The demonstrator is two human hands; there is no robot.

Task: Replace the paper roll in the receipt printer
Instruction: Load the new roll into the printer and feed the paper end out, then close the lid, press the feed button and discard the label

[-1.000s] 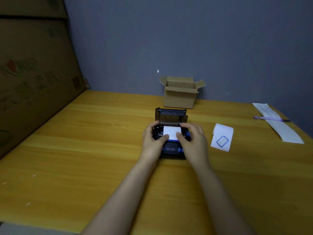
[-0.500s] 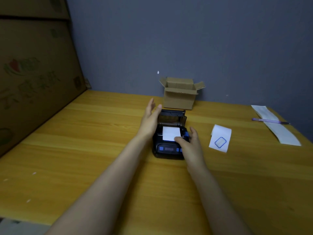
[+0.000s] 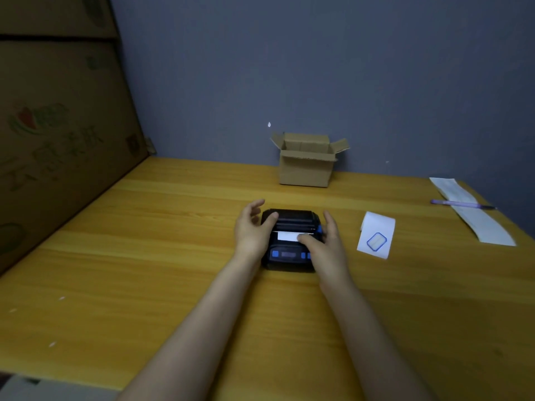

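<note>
Head view: both forearms reach forward over the wooden desk [image 3: 144, 256], the left hand [image 3: 252, 227] spread loosely with its thumb on the lowered lid of the black plastic receipt printer [image 3: 289, 241], gripping nothing. The right hand [image 3: 327, 241] lies flat on the printer's right side, thumb pressing the white paper strip [image 3: 286, 236] that sticks out of the slot. The paper roll inside is hidden, and the blue-buttoned front panel is blurred.

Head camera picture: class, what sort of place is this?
Probably a plain workroom or storage corner: a bare wooden table against a grey wall, large cartons stacked at the left, a small open cardboard box, and a receipt printer.
</note>
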